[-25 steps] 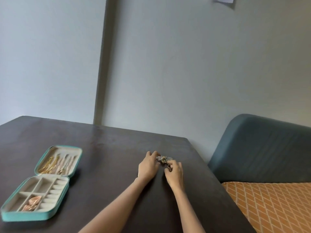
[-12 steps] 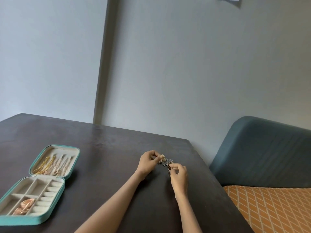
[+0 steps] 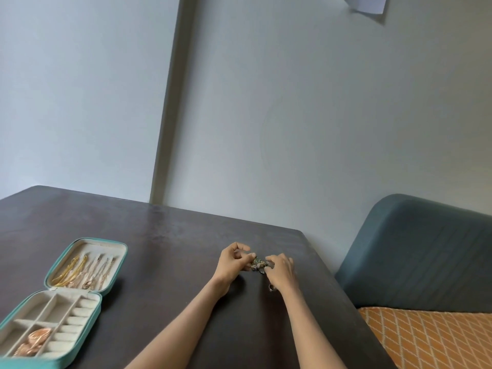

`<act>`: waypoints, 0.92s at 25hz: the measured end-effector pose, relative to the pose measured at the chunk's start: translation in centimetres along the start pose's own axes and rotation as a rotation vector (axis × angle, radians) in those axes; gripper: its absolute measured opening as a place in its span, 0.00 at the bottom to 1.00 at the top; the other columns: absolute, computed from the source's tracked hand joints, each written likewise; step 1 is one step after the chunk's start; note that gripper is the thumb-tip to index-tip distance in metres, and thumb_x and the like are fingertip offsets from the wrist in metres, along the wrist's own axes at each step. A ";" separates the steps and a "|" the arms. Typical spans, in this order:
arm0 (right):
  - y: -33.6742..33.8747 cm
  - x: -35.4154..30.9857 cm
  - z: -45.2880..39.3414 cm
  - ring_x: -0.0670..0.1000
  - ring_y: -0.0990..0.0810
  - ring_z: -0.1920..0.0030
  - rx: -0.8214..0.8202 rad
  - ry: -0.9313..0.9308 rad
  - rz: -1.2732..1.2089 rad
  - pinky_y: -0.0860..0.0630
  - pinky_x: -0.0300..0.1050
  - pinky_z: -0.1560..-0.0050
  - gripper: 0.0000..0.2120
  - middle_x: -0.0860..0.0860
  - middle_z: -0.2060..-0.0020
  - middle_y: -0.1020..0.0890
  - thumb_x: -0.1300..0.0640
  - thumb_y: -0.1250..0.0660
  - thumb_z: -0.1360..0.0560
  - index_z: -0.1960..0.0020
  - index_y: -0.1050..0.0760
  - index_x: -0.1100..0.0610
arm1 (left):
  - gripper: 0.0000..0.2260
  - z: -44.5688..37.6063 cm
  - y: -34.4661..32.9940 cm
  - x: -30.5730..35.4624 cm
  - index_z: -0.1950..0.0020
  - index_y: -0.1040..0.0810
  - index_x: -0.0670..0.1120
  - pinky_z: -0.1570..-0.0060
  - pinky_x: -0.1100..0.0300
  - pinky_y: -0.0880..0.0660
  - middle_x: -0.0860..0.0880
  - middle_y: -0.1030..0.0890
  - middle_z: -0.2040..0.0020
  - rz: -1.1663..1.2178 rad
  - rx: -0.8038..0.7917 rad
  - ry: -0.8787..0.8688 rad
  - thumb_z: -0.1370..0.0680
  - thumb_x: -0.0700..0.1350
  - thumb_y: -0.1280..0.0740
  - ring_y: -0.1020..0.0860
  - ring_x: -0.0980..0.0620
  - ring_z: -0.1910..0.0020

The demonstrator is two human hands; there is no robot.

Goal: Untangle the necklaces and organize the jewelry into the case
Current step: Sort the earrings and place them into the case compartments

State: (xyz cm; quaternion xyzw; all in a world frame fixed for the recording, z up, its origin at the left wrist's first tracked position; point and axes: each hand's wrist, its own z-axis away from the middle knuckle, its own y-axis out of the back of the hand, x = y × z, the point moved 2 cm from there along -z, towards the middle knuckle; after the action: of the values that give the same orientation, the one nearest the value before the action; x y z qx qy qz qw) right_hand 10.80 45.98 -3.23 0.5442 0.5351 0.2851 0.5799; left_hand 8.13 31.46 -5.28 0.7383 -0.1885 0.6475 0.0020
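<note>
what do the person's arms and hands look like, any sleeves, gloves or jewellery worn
Both forearms are bare up to the bottom edge of the picture, with no sleeves in view. The left hand and the right hand wear no gloves. No watch or bracelet shows at either wrist. Whether any finger bears a ring cannot be told at this size.

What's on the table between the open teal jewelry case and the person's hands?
Nothing: in the head view, only bare dark table lies between the case and the left hand.
</note>
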 end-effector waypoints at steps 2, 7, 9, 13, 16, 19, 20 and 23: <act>-0.1 -0.2 -0.4 0.54 0.33 0.36 0.006 0.045 0.074 0.32 0.47 0.39 0.15 0.52 0.39 0.26 0.55 0.40 0.22 0.36 0.26 0.48 | 0.05 -0.1 0.0 0.0 0.52 0.23 0.42 0.66 0.65 0.23 0.42 0.22 0.64 0.015 -0.015 -0.004 0.25 0.35 0.31 0.23 0.56 0.72; -0.4 -0.4 -0.4 0.53 0.30 0.39 0.119 0.060 0.081 0.31 0.45 0.43 0.10 0.50 0.46 0.22 0.50 0.36 0.24 0.45 0.20 0.46 | 0.06 -0.4 0.0 -0.2 0.49 0.21 0.39 0.64 0.67 0.23 0.45 0.20 0.63 0.039 -0.011 0.009 0.24 0.33 0.33 0.22 0.59 0.70; -0.3 -0.3 -0.4 0.53 0.29 0.40 0.174 0.033 0.001 0.31 0.45 0.44 0.08 0.49 0.49 0.21 0.48 0.35 0.25 0.51 0.18 0.48 | 0.06 -0.4 0.1 -0.3 0.50 0.20 0.40 0.62 0.66 0.23 0.46 0.20 0.62 0.047 0.017 0.007 0.24 0.33 0.34 0.23 0.58 0.67; 0.7 -0.4 -0.5 0.52 0.23 0.50 0.279 -0.020 -0.400 0.28 0.45 0.54 0.07 0.48 0.57 0.19 0.50 0.33 0.26 0.59 0.19 0.51 | 0.07 -0.4 0.1 -0.4 0.52 0.20 0.42 0.62 0.66 0.22 0.48 0.20 0.64 0.064 0.047 0.009 0.23 0.32 0.35 0.23 0.59 0.69; 0.9 -0.7 -0.1 0.51 0.21 0.62 0.187 -0.107 -0.845 0.26 0.46 0.61 0.09 0.52 0.62 0.17 0.53 0.35 0.24 0.61 0.22 0.53 | 0.07 -0.4 0.0 -0.4 0.52 0.20 0.41 0.62 0.65 0.22 0.49 0.19 0.65 0.072 0.058 0.015 0.23 0.32 0.35 0.23 0.59 0.70; 1.0 -2.0 0.8 0.50 0.23 0.67 0.044 -0.201 -1.248 0.27 0.40 0.68 0.10 0.56 0.63 0.17 0.56 0.38 0.21 0.57 0.24 0.60 | 0.06 -0.1 0.3 -0.3 0.50 0.20 0.40 0.61 0.64 0.22 0.49 0.20 0.65 0.069 0.073 0.037 0.23 0.33 0.35 0.24 0.58 0.70; 1.1 -2.5 1.2 0.50 0.22 0.66 0.007 -0.224 -1.357 0.26 0.40 0.68 0.09 0.57 0.62 0.17 0.57 0.38 0.21 0.56 0.25 0.61 | 0.06 0.1 0.4 -0.2 0.51 0.20 0.41 0.62 0.64 0.22 0.48 0.20 0.65 0.080 0.083 0.058 0.23 0.34 0.35 0.23 0.57 0.70; 1.6 -4.1 2.5 0.52 0.19 0.66 -0.052 -0.261 -1.578 0.22 0.40 0.69 0.07 0.59 0.63 0.18 0.59 0.38 0.22 0.58 0.27 0.60 | 0.06 0.4 1.6 1.6 0.50 0.20 0.39 0.63 0.63 0.22 0.47 0.20 0.65 0.142 0.135 0.101 0.23 0.34 0.36 0.23 0.56 0.72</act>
State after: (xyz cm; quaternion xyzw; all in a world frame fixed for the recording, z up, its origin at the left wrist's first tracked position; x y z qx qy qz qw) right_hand 12.43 41.86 -0.90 0.0201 0.6833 -0.2628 0.6809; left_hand 8.22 29.43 -4.21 0.6879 -0.1959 0.6937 -0.0844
